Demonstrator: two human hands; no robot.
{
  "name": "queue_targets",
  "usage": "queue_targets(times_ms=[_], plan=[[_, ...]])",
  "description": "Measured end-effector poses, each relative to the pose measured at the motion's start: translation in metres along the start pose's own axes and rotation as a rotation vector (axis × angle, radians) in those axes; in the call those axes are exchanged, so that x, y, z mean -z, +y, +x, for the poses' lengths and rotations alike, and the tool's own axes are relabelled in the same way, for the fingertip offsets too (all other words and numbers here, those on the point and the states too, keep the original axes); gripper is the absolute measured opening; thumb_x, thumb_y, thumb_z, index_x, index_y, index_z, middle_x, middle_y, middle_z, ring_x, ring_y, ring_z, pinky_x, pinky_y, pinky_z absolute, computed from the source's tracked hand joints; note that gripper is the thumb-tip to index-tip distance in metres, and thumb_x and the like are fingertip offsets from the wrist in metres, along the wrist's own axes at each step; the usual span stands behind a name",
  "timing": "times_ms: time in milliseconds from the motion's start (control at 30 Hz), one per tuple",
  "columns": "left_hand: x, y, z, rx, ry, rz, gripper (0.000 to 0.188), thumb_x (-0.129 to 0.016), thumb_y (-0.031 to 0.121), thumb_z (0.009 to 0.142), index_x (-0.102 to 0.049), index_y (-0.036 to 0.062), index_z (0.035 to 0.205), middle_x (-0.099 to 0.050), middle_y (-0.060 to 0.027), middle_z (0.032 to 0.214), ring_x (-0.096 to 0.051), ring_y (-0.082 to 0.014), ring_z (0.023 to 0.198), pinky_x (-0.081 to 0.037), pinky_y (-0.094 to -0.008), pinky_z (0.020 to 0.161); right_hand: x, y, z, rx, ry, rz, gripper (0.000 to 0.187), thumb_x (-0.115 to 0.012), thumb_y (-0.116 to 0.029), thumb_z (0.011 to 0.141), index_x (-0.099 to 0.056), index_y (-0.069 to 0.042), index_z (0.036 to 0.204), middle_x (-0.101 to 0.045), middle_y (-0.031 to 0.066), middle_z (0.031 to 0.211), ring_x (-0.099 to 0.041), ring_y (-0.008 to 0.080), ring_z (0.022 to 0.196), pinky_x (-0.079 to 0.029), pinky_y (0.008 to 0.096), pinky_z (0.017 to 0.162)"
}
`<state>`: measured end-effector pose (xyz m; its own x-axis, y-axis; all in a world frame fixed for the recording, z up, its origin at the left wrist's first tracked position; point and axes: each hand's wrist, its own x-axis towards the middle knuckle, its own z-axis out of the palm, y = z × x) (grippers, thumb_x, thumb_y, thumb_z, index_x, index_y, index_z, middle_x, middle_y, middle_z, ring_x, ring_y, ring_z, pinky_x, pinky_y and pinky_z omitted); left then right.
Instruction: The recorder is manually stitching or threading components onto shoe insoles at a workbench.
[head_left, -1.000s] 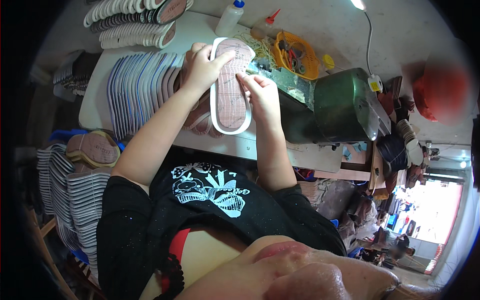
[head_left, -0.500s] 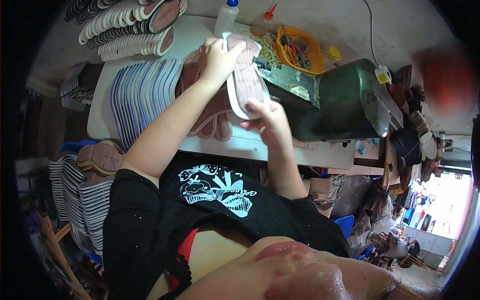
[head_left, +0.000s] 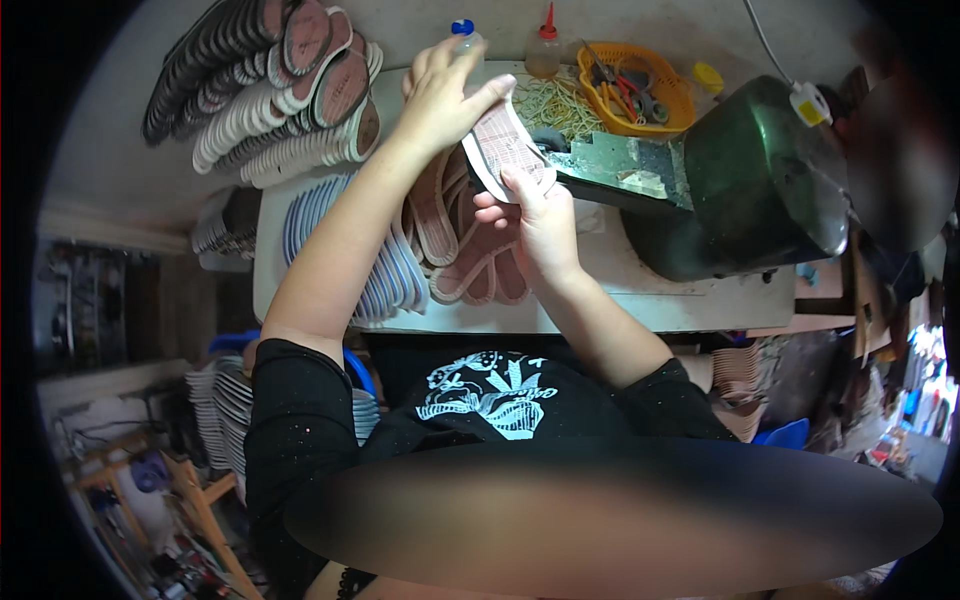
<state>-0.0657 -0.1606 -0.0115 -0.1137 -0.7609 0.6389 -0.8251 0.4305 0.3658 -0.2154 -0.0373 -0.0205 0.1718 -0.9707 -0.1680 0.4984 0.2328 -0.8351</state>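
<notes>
A shoe insole with a pinkish patterned face and white rim (head_left: pixel 503 140) is held up over the table. My right hand (head_left: pixel 540 210) grips its near end, thumb on the face and fingers curled behind. At the far end is my left hand (head_left: pixel 440 100), fingers spread and raised, its thumb beside the insole's tip; whether it touches cannot be made out. Beneath lie pinkish pieces with ribbed edges (head_left: pixel 480 268), partly hidden by my hands. Left of them, under my left forearm, stands a row of blue-and-white edged soles (head_left: pixel 330 225).
A green machine (head_left: pixel 765 180) stands at the right of the white table (head_left: pixel 590 315). Behind are a yellow basket of tools (head_left: pixel 680 105), cut yellowish strips (head_left: pixel 565 105), a red-tipped bottle (head_left: pixel 543 55) and a blue-capped bottle (head_left: pixel 463 28). Stacked soles (head_left: pixel 290 90) rise at the back left.
My left hand has loosened from the insole's far end and spread its fingers. My right hand has closed on the near end. The insole has tilted, and the view has shifted.
</notes>
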Motion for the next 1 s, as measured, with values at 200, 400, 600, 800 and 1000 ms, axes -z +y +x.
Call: queue_targets(times_ms=[200, 400, 600, 800, 1000], plan=[[0.037, 0.010, 0.045, -0.122, -1.075, -0.248, 0.033, -0.066, 0.039, 0.080, -0.066, 0.0095, 0.094, -0.057, -0.0073, 0.103, -0.046, -0.0193, 0.110, -0.031, -0.0398, 0.097, 0.002, -0.013, 0.005, 0.014, -0.018, 0.020, 0.033, -0.053, -0.031, 0.094, -0.062, 0.000, 0.101, -0.067, 0.0084, 0.076, -0.064, 0.0117, 0.060, -0.047, 0.0187, 0.053], [0.039, 0.007, 0.042, 0.178, -1.222, -0.531, 0.030, -0.067, 0.030, 0.083, -0.058, 0.0037, 0.073, -0.044, 0.0058, 0.060, -0.038, -0.0037, 0.055, -0.032, -0.0219, 0.048, 0.007, -0.009, 0.010, -0.009, -0.037, 0.013, 0.043, -0.053, -0.041, 0.092, -0.063, 0.001, 0.097, -0.068, 0.0108, 0.078, -0.065, 0.0116, 0.060, -0.047, 0.0176, 0.053], [0.047, 0.012, 0.034, 0.176, -1.220, -0.417, 0.035, -0.065, 0.034, 0.086, -0.057, 0.0036, 0.071, -0.045, 0.0055, 0.060, -0.038, -0.0037, 0.054, -0.031, -0.0219, 0.047, 0.011, -0.009, 0.009, 0.022, -0.029, -0.043, 0.044, -0.050, -0.039, 0.094, -0.065, 0.002, 0.091, -0.068, 0.0109, 0.077, -0.065, 0.0126, 0.060, -0.047, 0.0185, 0.053], [0.047, 0.004, 0.024, 0.240, -1.137, -0.445, 0.036, -0.064, 0.035, 0.086, -0.059, 0.0029, 0.071, -0.047, 0.0063, 0.061, -0.040, -0.0032, 0.056, -0.033, -0.0220, 0.048, 0.005, -0.012, 0.007, 0.016, -0.009, -0.045, 0.041, -0.051, -0.036, 0.094, -0.065, 0.003, 0.092, -0.068, 0.0103, 0.078, -0.066, 0.0125, 0.061, -0.046, 0.0178, 0.053], [0.058, 0.024, 0.020, 0.403, -1.205, -0.512, 0.034, -0.064, 0.034, 0.087, -0.065, 0.0013, 0.077, -0.057, 0.0039, 0.065, -0.048, -0.0023, 0.058, -0.040, -0.0200, 0.053, 0.010, -0.012, 0.006, 0.046, -0.008, -0.023, 0.036, -0.052, -0.031, 0.094, -0.065, 0.003, 0.090, -0.068, 0.0093, 0.077, -0.066, 0.0120, 0.062, -0.046, 0.0170, 0.053]])
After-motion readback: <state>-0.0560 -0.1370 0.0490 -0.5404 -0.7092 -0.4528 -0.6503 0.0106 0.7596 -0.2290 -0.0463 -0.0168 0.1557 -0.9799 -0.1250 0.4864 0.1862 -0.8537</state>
